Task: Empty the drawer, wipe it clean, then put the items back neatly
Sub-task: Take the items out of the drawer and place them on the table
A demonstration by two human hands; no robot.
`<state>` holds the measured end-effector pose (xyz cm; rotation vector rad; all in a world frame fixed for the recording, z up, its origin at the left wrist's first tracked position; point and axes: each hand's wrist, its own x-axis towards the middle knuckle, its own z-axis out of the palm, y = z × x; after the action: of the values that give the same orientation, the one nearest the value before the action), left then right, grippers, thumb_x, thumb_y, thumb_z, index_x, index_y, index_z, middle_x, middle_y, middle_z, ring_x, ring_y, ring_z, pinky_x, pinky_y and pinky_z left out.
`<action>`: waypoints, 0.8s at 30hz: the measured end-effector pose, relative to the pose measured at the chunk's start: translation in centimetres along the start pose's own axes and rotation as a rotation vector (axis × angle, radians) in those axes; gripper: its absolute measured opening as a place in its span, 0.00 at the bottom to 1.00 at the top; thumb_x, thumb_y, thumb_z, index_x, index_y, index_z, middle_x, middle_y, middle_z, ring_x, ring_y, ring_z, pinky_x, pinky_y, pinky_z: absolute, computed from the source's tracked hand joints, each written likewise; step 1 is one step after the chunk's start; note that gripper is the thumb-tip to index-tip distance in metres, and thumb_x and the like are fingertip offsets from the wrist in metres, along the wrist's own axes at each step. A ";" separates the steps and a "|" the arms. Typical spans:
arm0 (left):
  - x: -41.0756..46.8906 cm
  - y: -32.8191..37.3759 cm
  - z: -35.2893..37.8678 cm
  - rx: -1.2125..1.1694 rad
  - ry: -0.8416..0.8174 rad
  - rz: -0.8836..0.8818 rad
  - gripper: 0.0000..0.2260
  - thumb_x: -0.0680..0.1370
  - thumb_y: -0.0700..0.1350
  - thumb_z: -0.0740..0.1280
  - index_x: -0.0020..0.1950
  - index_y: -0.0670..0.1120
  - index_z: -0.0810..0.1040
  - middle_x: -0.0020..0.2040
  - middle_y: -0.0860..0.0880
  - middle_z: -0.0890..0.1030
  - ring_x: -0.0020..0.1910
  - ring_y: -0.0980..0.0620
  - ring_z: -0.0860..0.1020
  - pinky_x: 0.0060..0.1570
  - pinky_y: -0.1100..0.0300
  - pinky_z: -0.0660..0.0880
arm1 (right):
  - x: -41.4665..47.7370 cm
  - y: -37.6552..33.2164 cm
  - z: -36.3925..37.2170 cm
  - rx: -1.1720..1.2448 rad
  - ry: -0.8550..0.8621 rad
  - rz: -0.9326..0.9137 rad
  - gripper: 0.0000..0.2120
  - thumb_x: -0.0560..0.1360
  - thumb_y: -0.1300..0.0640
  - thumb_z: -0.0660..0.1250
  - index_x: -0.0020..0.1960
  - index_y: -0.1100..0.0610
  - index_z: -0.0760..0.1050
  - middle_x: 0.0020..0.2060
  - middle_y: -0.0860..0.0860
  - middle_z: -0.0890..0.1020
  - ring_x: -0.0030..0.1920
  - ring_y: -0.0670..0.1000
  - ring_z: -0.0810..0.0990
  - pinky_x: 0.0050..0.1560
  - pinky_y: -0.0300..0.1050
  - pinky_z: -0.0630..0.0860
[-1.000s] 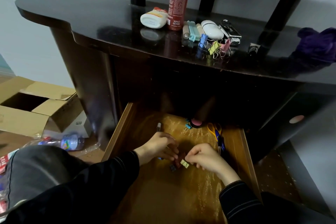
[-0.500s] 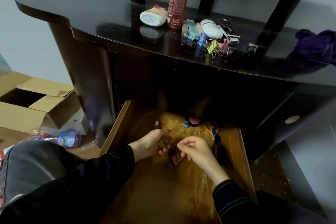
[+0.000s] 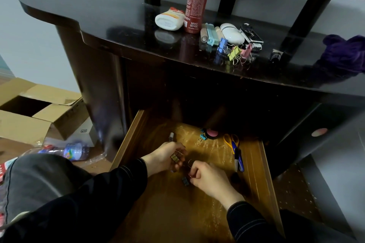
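Hands first: L hand [image 3: 165, 157] is curled round a yellow-green binder clip [image 3: 174, 157], wire loops poking out toward the far right. R hand [image 3: 208, 178] pinches the wire handle of a dark clip [image 3: 185, 180]. The clip body sits left of my fingertips, low over the drawer floor; can't tell if it touches.

Both hands are mid-drawer [image 3: 126, 144], which is pulled out toward me, long axis near-to-far. A marker [image 3: 171, 136] sits just beyond L hand. Far right, the scissors [image 3: 231, 141] have handles far and blades pointing near; pens [image 3: 239, 161] lie along the same line by the right wall. A teal clip [image 3: 202, 137] is at the far end.

Vs 1 s ago: the yellow-green clip was on the floor by my R fingertips and is now in L's grip.

On the desk top [image 3: 118, 17]: red bottle [image 3: 197, 0], coloured clips [image 3: 235, 53], purple cloth [image 3: 343, 51].
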<state>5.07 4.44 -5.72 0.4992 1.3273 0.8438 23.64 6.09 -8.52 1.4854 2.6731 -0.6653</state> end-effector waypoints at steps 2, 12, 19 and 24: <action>-0.1 0.0 0.0 0.000 0.004 -0.002 0.08 0.81 0.42 0.62 0.50 0.38 0.75 0.37 0.44 0.73 0.31 0.49 0.70 0.29 0.60 0.67 | 0.0 0.0 0.2 -0.034 -0.003 -0.003 0.10 0.76 0.45 0.71 0.55 0.44 0.75 0.47 0.42 0.82 0.47 0.45 0.81 0.44 0.42 0.78; 0.2 -0.1 -0.3 -0.011 0.015 -0.012 0.09 0.81 0.43 0.63 0.51 0.38 0.77 0.39 0.42 0.74 0.31 0.48 0.72 0.31 0.59 0.70 | 0.1 -1.1 1.0 0.091 -0.055 0.093 0.04 0.77 0.47 0.68 0.46 0.47 0.78 0.36 0.43 0.81 0.40 0.45 0.79 0.37 0.41 0.74; 0.2 0.2 -0.3 -0.013 0.081 -0.002 0.08 0.80 0.41 0.63 0.47 0.38 0.78 0.38 0.43 0.75 0.32 0.48 0.73 0.32 0.58 0.71 | 0.0 -1.8 -1.0 0.729 -0.231 0.154 0.08 0.75 0.53 0.71 0.47 0.58 0.82 0.32 0.48 0.82 0.29 0.44 0.75 0.28 0.36 0.67; 0.3 0.1 -0.1 -0.015 0.105 -0.028 0.08 0.80 0.42 0.63 0.46 0.38 0.77 0.40 0.41 0.75 0.34 0.46 0.73 0.34 0.57 0.71 | -0.1 -2.0 -1.8 0.996 -0.086 0.132 0.06 0.77 0.57 0.71 0.44 0.58 0.81 0.31 0.50 0.78 0.28 0.45 0.71 0.26 0.37 0.64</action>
<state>4.96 4.75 -5.82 0.4285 1.4202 0.8661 22.41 5.76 -6.16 1.6429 2.1818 -2.1710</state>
